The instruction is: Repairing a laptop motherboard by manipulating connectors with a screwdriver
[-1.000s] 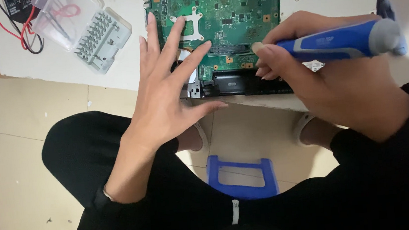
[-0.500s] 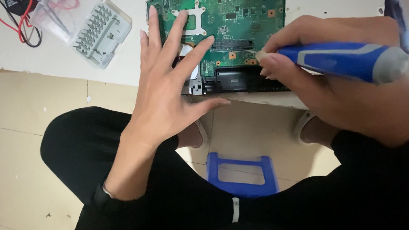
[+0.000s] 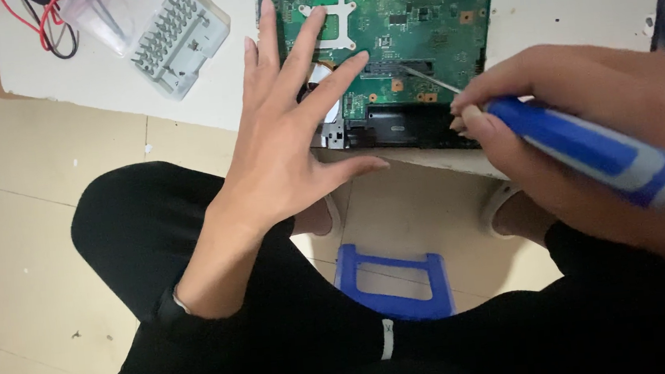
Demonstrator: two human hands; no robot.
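The green circuit board lies on a white table, close to the table's near edge. Its near side has a black strip that sits almost at that edge. The far part of the board runs out of the top of the picture. To the right of the board, touching it, is a flat grey metal box. To the left of the board the table has open white space, then a pale tray of screwdriver bits and some red and black wires near the far left corner.

The left hand lies flat with its fingers spread wide. The fingertips rest on the left part of the board, and the thumb points right along the table's near edge.

The right hand holds a blue and grey screwdriver. The fingers are curled and pinch the handle near the front. Its thin metal tip touches the board near the middle.

The board is green with many small parts and a white square frame on it.

Below the table are the person's black-clothed legs, a tan tiled floor and a blue stool.
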